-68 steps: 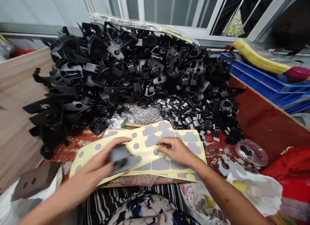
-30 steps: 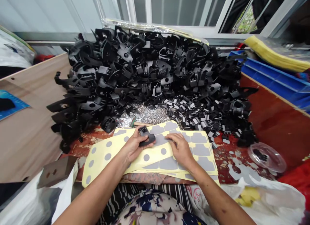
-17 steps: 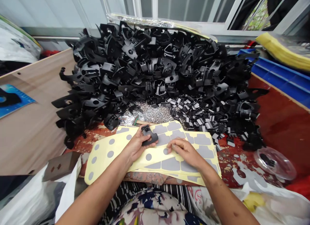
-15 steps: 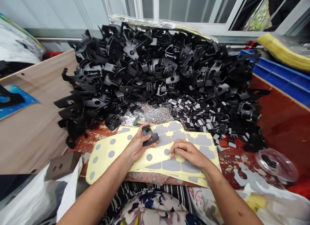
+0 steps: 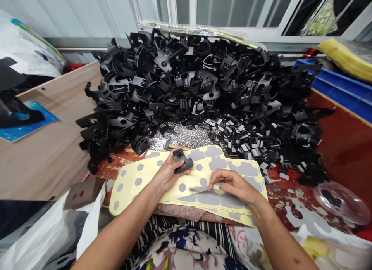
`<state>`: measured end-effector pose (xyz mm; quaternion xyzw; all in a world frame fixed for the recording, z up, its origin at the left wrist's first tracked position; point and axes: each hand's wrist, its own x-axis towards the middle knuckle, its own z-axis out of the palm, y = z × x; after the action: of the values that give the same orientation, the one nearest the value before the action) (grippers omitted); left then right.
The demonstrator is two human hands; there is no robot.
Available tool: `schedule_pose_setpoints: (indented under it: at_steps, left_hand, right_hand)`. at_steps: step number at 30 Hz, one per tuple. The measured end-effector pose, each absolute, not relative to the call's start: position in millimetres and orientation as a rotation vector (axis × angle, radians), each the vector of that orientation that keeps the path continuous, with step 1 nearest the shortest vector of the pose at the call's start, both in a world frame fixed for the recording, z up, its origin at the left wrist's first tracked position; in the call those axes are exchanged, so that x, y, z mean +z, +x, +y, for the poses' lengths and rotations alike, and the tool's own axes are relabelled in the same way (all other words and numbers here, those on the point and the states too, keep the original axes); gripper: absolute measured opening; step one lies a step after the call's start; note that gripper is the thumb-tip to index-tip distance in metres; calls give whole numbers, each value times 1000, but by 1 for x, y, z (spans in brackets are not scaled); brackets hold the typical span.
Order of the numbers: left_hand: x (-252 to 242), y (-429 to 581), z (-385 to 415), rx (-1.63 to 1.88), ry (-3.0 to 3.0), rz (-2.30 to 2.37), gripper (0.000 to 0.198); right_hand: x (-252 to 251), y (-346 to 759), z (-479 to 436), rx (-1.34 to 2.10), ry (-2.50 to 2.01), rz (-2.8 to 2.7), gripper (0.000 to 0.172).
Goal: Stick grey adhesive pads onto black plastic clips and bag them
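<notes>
My left hand (image 5: 170, 171) grips a small black plastic clip part (image 5: 183, 163), its toothed end upward and its smooth rounded end to the right. Below and to the right, my right hand (image 5: 229, 184) pinches a thin grey sticker (image 5: 199, 189), seen nearly edge-on and blurred. Both hands are over yellow backing sheets (image 5: 130, 188) that carry grey round dots and larger grey shaped pads (image 5: 207, 198). The sheets overlap in a loose stack on the worn red tabletop (image 5: 116, 161).
A large heap of black plastic parts (image 5: 162, 83) rises behind the sheets. In front of it are shiny metal pins (image 5: 190, 136), a hammer handle (image 5: 174, 146) and small black clips (image 5: 250, 142). A clear plastic bowl (image 5: 345, 204) stands right, a brown box (image 5: 84, 192) left.
My right hand has lifted slightly off the sheets, and a grey sticker now shows at its fingertips. My left hand keeps the black part. The whole view has shifted a little.
</notes>
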<state>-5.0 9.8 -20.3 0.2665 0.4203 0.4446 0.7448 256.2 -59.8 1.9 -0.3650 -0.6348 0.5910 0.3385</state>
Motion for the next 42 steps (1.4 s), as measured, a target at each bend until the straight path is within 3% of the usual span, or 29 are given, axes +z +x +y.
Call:
schedule_pose_setpoints:
  at_steps: [7, 32, 37, 42]
  left_hand:
    - [0, 2, -12, 984, 558, 811, 52]
    - [8, 15, -34, 865, 400, 585, 36]
    - [7, 13, -36, 854, 459, 579, 40]
    - [5, 22, -42, 962, 667, 672, 59]
  right_hand:
    - [-2, 225, -62, 894, -1204, -1341, 23]
    - [-7, 188, -67, 618, -1360, -1489, 2]
    - [-2, 184, -70, 512, -1374, -1561, 5]
    - [-14, 180, -73, 323, -1375, -1693, 17]
